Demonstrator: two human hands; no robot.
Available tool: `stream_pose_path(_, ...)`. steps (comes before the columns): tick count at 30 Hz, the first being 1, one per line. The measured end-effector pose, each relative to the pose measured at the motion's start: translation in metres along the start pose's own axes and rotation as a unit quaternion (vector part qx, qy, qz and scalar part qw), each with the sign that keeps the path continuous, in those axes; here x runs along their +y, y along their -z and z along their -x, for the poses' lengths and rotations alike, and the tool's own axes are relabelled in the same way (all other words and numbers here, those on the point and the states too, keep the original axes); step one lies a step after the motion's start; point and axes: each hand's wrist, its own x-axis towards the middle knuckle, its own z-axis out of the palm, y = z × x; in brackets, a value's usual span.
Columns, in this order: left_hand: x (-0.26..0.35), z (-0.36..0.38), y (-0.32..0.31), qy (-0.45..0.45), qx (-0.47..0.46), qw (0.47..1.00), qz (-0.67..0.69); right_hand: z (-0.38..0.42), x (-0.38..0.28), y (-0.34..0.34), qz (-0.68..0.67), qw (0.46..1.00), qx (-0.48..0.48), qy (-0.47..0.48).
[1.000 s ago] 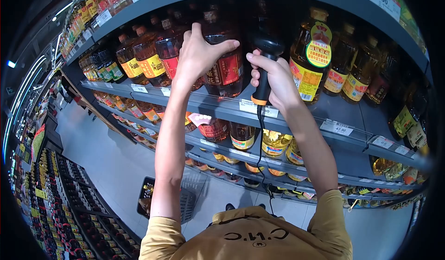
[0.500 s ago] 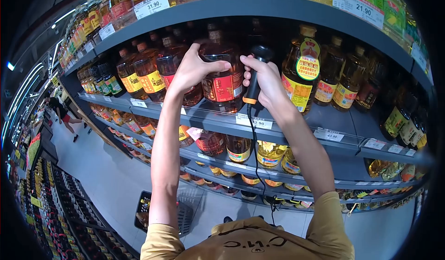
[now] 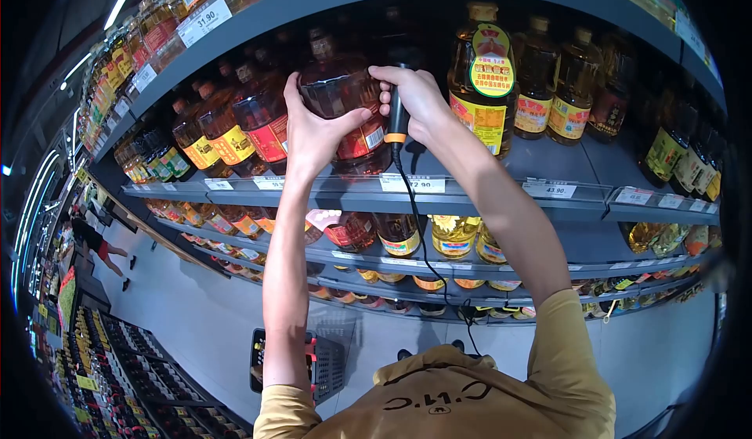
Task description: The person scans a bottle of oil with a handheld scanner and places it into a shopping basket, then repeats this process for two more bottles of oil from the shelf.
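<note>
On the middle shelf stands a large dark oil bottle (image 3: 333, 86) with a red label and a barcode. My left hand (image 3: 317, 133) is curved round the left side of this bottle, its thumb across the front. My right hand (image 3: 415, 98) is wrapped round a black handheld scanner (image 3: 398, 118) with an orange band, and its index finger reaches to the bottle's right side. A black cable (image 3: 415, 220) hangs from the scanner's lower end. To the right is a bottle with a yellow label (image 3: 479, 118) and a round neck tag.
More oil bottles (image 3: 227, 137) line the shelf at the left. Price tags run along the shelf edge (image 3: 486, 196). A basket (image 3: 325, 364) is on the floor (image 3: 204, 314) below. A person (image 3: 98, 243) is in the aisle at the far left.
The view has shifted, so shelf and bottles appear further up and left. The bottle now tilts slightly between my hands, and the scanner is nearer its label.
</note>
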Motion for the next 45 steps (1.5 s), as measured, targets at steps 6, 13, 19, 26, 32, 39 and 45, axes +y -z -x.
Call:
stream_pose_path(6,-0.029,-0.015,0.012,0.02,-0.107,0.983,0.145,0.017,-0.013,0.005,0.008,0.999,-0.015,0.033)
stream_pose_path(13,-0.049,-0.034,0.014,-0.005,-0.209,0.933,0.293,0.034,-0.02,0.013,0.003,0.997,-0.042,0.057)
stream_pose_path(19,-0.031,-0.035,0.023,0.039,-0.238,0.93,0.277,0.044,-0.021,0.016,0.005,0.996,-0.05,0.068)
stream_pose_path(26,0.035,-0.025,0.022,-0.027,-0.038,0.974,-0.224,0.057,-0.03,0.019,0.028,0.996,-0.053,0.059)
stream_pose_path(32,0.044,-0.025,0.002,-0.033,-0.018,0.952,-0.303,0.057,-0.027,0.026,0.036,0.995,-0.063,0.067)
stream_pose_path(39,0.021,-0.048,0.02,0.026,-0.132,0.985,-0.104,0.049,-0.02,0.03,0.039,0.996,-0.062,0.058)
stream_pose_path(45,0.011,-0.069,0.032,0.043,-0.256,0.965,0.026,0.047,-0.016,0.028,0.037,0.996,-0.06,0.055)
